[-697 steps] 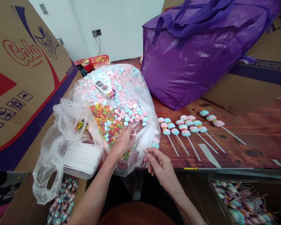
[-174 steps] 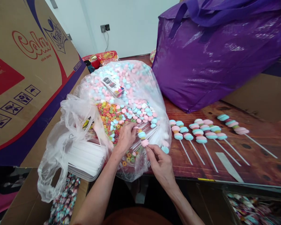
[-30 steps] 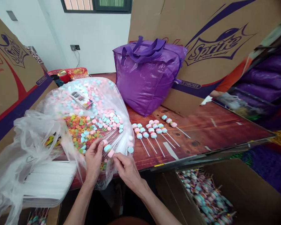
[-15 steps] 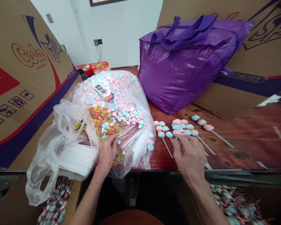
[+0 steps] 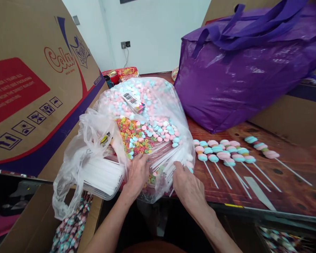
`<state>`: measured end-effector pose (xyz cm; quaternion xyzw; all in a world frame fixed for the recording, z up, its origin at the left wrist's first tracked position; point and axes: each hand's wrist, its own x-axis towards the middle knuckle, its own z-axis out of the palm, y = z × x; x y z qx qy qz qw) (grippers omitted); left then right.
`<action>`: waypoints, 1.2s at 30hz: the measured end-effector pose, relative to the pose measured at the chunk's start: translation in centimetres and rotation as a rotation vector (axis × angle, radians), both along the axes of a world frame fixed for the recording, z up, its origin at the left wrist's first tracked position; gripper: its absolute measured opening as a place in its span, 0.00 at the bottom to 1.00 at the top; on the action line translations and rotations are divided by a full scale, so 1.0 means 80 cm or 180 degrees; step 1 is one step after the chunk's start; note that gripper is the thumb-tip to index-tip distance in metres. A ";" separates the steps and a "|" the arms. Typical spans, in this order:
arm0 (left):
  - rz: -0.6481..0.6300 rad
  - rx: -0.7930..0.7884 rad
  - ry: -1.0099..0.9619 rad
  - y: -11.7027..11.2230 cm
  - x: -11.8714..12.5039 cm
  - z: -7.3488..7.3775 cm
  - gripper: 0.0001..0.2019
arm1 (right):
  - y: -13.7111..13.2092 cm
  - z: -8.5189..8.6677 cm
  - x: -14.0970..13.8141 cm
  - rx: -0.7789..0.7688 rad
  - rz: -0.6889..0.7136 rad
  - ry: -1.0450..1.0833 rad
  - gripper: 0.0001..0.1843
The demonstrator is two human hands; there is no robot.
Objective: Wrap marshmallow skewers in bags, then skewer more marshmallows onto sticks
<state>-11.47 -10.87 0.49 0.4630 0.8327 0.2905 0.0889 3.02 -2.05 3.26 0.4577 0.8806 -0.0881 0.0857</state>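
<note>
My left hand (image 5: pixel 138 173) rests at the edge of a pile of ring-shaped gummies (image 5: pixel 133 135), fingers curled together. Whatever its fingertips hold, if anything, is hidden. My right hand (image 5: pixel 189 183) is at the loose bundle of thin white sticks (image 5: pixel 166 158), thumb and fingers closed on a stick there. Pink and blue marshmallows (image 5: pixel 162 130) lie behind the sticks, on a clear plastic bag (image 5: pixel 158 193). To the right, several marshmallow skewers (image 5: pixel 223 153) lie side by side on the table, with one skewer (image 5: pixel 262 147) set apart.
A plastic tub of white sticks (image 5: pixel 101 177) sits at left under a crumpled clear bag (image 5: pixel 94 130). A label card stack (image 5: pixel 133 102) lies on the marshmallow bag. A purple bag (image 5: pixel 239 80) and a large carton (image 5: pixel 23 88) flank the table. Finished-looking skewers (image 5: pixel 71 225) fill a box below.
My right hand has left the row of skewers and moved left to the white sticks. My left hand stays by the gummies. The camera view has shifted toward the right-hand skewers.
</note>
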 end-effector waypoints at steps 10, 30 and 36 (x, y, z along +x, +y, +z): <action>0.0049 0.0125 0.0086 -0.004 0.001 -0.001 0.17 | 0.011 -0.005 -0.009 -0.0356 -0.0395 0.0618 0.21; 0.1614 -0.0544 0.0748 0.039 -0.040 0.032 0.22 | -0.026 0.002 0.046 -0.4190 -0.0941 0.3473 0.23; 0.1582 -0.0255 0.0646 0.032 -0.044 0.028 0.19 | -0.026 -0.005 0.039 -0.4372 -0.0864 0.3629 0.17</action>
